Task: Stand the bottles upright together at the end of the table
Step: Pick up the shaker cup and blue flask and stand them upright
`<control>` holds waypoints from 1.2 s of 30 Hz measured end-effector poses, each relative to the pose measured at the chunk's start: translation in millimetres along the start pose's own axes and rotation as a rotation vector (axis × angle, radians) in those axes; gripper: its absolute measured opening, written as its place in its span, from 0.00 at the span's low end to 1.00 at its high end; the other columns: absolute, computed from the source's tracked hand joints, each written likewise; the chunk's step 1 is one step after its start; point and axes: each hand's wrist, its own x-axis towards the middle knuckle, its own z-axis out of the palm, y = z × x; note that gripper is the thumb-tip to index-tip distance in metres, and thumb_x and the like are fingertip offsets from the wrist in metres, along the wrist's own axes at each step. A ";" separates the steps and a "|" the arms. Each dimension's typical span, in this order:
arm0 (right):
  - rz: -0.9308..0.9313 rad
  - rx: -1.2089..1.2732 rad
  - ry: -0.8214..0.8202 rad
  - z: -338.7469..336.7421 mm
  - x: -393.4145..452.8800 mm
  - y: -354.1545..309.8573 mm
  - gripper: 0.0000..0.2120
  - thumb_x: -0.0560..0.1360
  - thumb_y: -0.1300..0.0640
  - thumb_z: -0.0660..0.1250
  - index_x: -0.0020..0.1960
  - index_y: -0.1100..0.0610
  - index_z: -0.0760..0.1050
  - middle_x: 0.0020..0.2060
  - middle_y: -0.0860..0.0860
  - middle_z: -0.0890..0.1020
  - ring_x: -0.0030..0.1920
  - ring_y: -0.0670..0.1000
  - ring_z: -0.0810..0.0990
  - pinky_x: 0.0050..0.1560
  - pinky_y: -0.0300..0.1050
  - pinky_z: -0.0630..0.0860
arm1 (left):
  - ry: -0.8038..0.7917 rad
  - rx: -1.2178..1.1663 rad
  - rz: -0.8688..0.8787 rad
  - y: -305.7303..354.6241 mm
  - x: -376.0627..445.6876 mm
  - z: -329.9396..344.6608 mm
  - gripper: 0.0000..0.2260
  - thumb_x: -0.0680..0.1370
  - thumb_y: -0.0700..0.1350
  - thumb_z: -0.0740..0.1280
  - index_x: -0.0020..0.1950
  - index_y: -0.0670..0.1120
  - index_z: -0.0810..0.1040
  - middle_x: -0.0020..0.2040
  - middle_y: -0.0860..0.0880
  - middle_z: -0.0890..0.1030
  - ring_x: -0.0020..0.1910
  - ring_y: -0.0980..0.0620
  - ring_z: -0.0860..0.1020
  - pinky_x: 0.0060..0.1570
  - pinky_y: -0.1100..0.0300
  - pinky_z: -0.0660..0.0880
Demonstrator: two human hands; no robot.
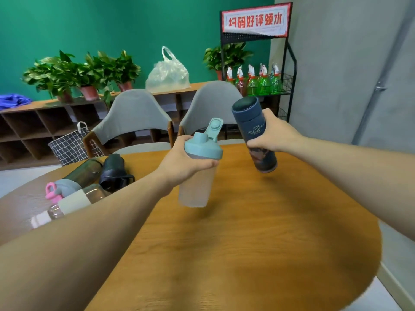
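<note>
My left hand (182, 162) grips a frosted shaker bottle (196, 187) just under its teal lid, holding it nearly upright above the wooden table (269, 232). My right hand (272, 132) is closed round the middle of a dark blue printed flask (253, 122), tilted and lifted clear of the table. Several more bottles lie on their sides at the table's left: a dark green one (84, 172), a black one (113, 171), a grey one with a pink loop (59, 187), and a clear one with a cream sleeve (67, 204).
Two grey chairs (132, 115) stand behind the far end of the table. A wire rack (289, 86) with green spray bottles is at the back right, beside a grey wall. A low shelf (33, 129) with plants and a plastic bag runs along the green wall. A checked basket (71, 147) sits on the floor.
</note>
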 end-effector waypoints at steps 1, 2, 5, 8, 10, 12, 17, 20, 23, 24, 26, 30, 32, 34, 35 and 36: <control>0.032 0.026 0.013 -5.2 -1.7 10.2 0.37 0.65 0.47 0.77 0.67 0.51 0.62 0.53 0.49 0.77 0.52 0.55 0.78 0.48 0.51 0.78 | 0.016 -0.017 0.012 4.0 5.6 10.3 0.36 0.66 0.51 0.80 0.66 0.55 0.61 0.59 0.52 0.75 0.57 0.51 0.76 0.55 0.52 0.76; 0.064 0.047 0.025 -10.6 -4.0 19.9 0.37 0.65 0.47 0.77 0.67 0.52 0.62 0.53 0.49 0.76 0.52 0.54 0.78 0.49 0.52 0.78 | 0.027 -0.029 0.021 7.6 11.3 21.0 0.36 0.67 0.51 0.80 0.65 0.55 0.61 0.60 0.52 0.75 0.58 0.51 0.75 0.56 0.52 0.76; 0.143 0.120 0.069 -24.4 -6.7 50.2 0.37 0.64 0.48 0.78 0.65 0.53 0.62 0.54 0.50 0.76 0.54 0.54 0.78 0.52 0.55 0.79 | 0.051 -0.049 0.057 17.0 30.1 54.4 0.38 0.67 0.51 0.80 0.69 0.52 0.60 0.61 0.51 0.74 0.58 0.51 0.75 0.53 0.55 0.75; 0.220 0.180 0.117 -38.4 -7.4 83.5 0.39 0.63 0.50 0.79 0.67 0.54 0.62 0.56 0.51 0.77 0.54 0.54 0.78 0.53 0.55 0.79 | 0.039 -0.039 0.085 26.0 52.0 94.3 0.40 0.67 0.50 0.80 0.70 0.50 0.59 0.59 0.51 0.73 0.57 0.51 0.75 0.52 0.55 0.75; 0.255 0.218 0.130 -45.5 -5.9 105.0 0.40 0.61 0.51 0.80 0.66 0.54 0.63 0.56 0.52 0.78 0.53 0.54 0.79 0.50 0.54 0.80 | 0.032 -0.040 0.092 29.5 66.7 120.2 0.40 0.67 0.50 0.80 0.70 0.50 0.58 0.56 0.53 0.72 0.56 0.51 0.75 0.50 0.55 0.75; 0.286 0.250 0.148 -49.9 -4.7 123.6 0.37 0.63 0.54 0.80 0.64 0.54 0.63 0.55 0.52 0.77 0.53 0.53 0.78 0.49 0.52 0.80 | 0.037 -0.047 0.108 32.1 81.2 144.5 0.40 0.67 0.48 0.80 0.69 0.49 0.59 0.53 0.55 0.71 0.54 0.52 0.74 0.48 0.57 0.73; 0.329 0.244 0.143 -51.9 2.9 165.0 0.36 0.65 0.56 0.80 0.66 0.55 0.62 0.58 0.54 0.77 0.55 0.54 0.78 0.51 0.50 0.78 | 0.055 -0.066 0.119 35.8 116.0 201.2 0.37 0.65 0.48 0.81 0.62 0.53 0.58 0.55 0.54 0.71 0.56 0.52 0.74 0.52 0.56 0.75; 0.339 0.254 0.147 -49.5 10.4 182.5 0.38 0.64 0.55 0.81 0.65 0.53 0.62 0.58 0.53 0.78 0.55 0.54 0.79 0.52 0.51 0.80 | 0.065 -0.082 0.120 37.5 132.7 226.6 0.40 0.64 0.49 0.82 0.65 0.53 0.58 0.58 0.52 0.70 0.59 0.51 0.74 0.59 0.53 0.76; 0.350 0.299 0.159 -48.0 20.5 193.7 0.36 0.63 0.55 0.81 0.63 0.51 0.62 0.56 0.53 0.78 0.55 0.54 0.80 0.51 0.54 0.81 | 0.075 -0.064 0.134 37.7 146.4 242.9 0.50 0.61 0.51 0.83 0.74 0.51 0.56 0.64 0.50 0.72 0.63 0.49 0.73 0.62 0.49 0.74; 0.351 0.321 0.155 -47.4 24.1 195.6 0.35 0.64 0.56 0.80 0.62 0.51 0.61 0.56 0.52 0.77 0.54 0.53 0.79 0.51 0.53 0.81 | 0.081 -0.050 0.135 38.0 150.5 246.6 0.51 0.61 0.53 0.83 0.75 0.52 0.55 0.66 0.48 0.72 0.64 0.49 0.73 0.63 0.48 0.74; 0.349 0.355 0.143 -44.8 31.7 197.6 0.35 0.66 0.57 0.80 0.62 0.51 0.60 0.55 0.51 0.75 0.54 0.52 0.77 0.49 0.50 0.80 | 0.121 -0.002 0.129 39.5 156.7 250.6 0.50 0.62 0.54 0.82 0.76 0.51 0.56 0.67 0.47 0.71 0.64 0.49 0.72 0.63 0.49 0.73; 0.327 0.394 0.114 -35.8 46.6 198.7 0.38 0.64 0.56 0.80 0.66 0.52 0.61 0.56 0.51 0.76 0.56 0.53 0.78 0.52 0.54 0.81 | 0.187 0.097 0.088 37.6 168.2 252.4 0.46 0.64 0.57 0.80 0.75 0.51 0.60 0.66 0.47 0.69 0.63 0.49 0.70 0.59 0.54 0.71; 0.311 0.412 0.083 -33.4 53.0 198.4 0.39 0.64 0.55 0.80 0.67 0.52 0.61 0.57 0.52 0.76 0.56 0.53 0.78 0.50 0.53 0.81 | 0.193 0.120 0.072 34.4 171.3 252.5 0.45 0.64 0.57 0.80 0.75 0.51 0.60 0.66 0.47 0.69 0.64 0.49 0.69 0.59 0.54 0.71; 0.290 0.439 0.052 -31.3 59.2 198.3 0.39 0.65 0.56 0.80 0.68 0.52 0.61 0.57 0.51 0.76 0.57 0.52 0.78 0.47 0.49 0.81 | 0.207 0.139 0.065 32.2 172.1 253.6 0.45 0.65 0.57 0.80 0.74 0.50 0.60 0.66 0.46 0.69 0.64 0.48 0.69 0.59 0.54 0.71; 0.286 0.453 0.040 -30.9 61.5 198.1 0.39 0.65 0.57 0.79 0.69 0.52 0.61 0.57 0.51 0.76 0.57 0.52 0.78 0.47 0.47 0.80 | 0.220 0.146 0.068 31.7 172.3 254.8 0.45 0.65 0.57 0.80 0.74 0.50 0.60 0.66 0.46 0.69 0.64 0.48 0.70 0.59 0.53 0.71; 0.285 0.463 0.027 -30.6 63.2 197.6 0.40 0.66 0.57 0.79 0.70 0.52 0.60 0.58 0.51 0.75 0.57 0.52 0.77 0.46 0.46 0.80 | 0.235 0.148 0.066 31.8 172.3 256.1 0.45 0.64 0.58 0.80 0.74 0.50 0.61 0.65 0.46 0.69 0.64 0.48 0.70 0.59 0.53 0.71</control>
